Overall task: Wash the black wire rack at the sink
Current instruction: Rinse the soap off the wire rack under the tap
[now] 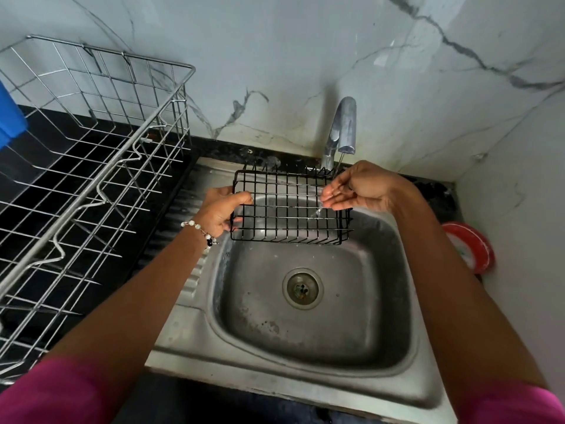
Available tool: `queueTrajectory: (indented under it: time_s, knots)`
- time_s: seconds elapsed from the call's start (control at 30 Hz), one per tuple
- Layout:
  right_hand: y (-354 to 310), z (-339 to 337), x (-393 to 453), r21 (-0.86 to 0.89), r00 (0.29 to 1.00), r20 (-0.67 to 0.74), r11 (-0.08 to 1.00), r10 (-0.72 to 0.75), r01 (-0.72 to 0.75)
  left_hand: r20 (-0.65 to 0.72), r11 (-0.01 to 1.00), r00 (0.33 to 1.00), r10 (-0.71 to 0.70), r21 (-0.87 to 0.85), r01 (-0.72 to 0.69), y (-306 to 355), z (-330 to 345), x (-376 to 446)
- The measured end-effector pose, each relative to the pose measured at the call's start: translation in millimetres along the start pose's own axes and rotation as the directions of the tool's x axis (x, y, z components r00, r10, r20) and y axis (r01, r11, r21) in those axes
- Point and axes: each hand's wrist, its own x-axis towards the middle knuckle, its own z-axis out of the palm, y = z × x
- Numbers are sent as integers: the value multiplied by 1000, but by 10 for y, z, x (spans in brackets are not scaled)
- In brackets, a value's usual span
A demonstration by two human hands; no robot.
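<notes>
Currently: black wire rack [290, 206] long axis left-right over sink [183, 332]; left hand [221, 211] gripping left end, right hand [357, 191] loosely open, apparently rubbing right end.

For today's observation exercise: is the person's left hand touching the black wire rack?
Touching. The head view shows the left hand wrapped around the left edge of the black wire rack, thumb over a wire.
</notes>
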Motion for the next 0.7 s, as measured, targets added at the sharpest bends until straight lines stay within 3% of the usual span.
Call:
queueTrajectory:
  time_s: [0.07,0.17,0.27,0.4,0.5,0.6,0.7]
  knots:
    - [17,-15,-5,-17,1000,-20,1000,-6,6,-5,1000,1000,-1,-2,1,-4,-9,-2]
    - [46,-44,-10,84,998,55,996,-6,2,-3,1000,1000,-14,-20,14,-2,-32,-2]
    - [62,-74,-2,24,999,-33,1000,12,-11,-6,999,1000,-22,-25,22,-12,-52,31]
    - [52,-94,-11,54,999,54,998,9,-11,-23,999,999,-28,-39,27,0,-57,43]
    - [48,-78,28,43,998,-59,999,4,-2,-10,999,1000,-14,-35,14,2,-52,48]
    - [46,-41,47,181,990,-133,981,-53,77,-1,998,1000,8,-61,-8,-6,-57,24]
    - [168,-48,129,168,903,-426,975,-61,145,35,998,999,32,-58,-30,-47,-82,7]
